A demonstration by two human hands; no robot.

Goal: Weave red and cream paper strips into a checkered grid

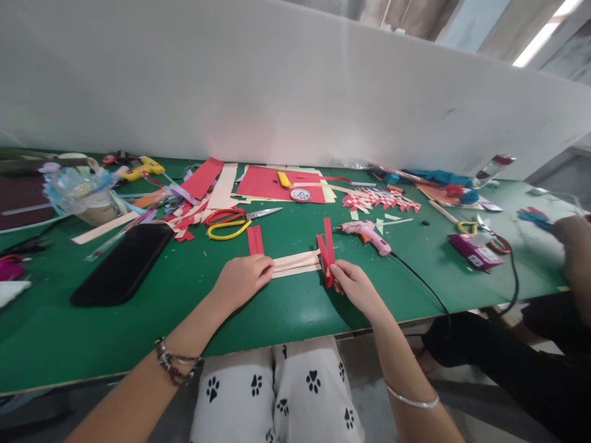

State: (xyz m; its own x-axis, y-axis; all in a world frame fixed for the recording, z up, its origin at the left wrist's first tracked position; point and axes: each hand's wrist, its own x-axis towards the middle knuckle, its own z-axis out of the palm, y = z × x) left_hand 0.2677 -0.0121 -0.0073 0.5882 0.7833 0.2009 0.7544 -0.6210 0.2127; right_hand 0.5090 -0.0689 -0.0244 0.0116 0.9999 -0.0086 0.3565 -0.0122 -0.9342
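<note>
Two pale cream paper strips (297,264) lie side by side between my hands on the green table (194,335). My left hand (244,279) is closed over their left end, fingertips pressed down there. Just beyond those fingers, a red paper strip (255,240) sticks out away from me. My right hand (351,282) pinches red paper strips (327,252) at the right end of the cream ones, their free ends pointing up and apart. Red-and-yellow-handled scissors (231,223) rest past my left hand. A pink glue gun (367,234) lies beyond my right hand, its cord trailing right.
A black phone (122,264) lies at left, near a wrapped bundle (85,191). Red sheets (258,183), a round patterned dish (300,195) and woven red-white paper (381,199) sit at the back. At right are a purple box (475,251), scissors and another person's hand (572,237).
</note>
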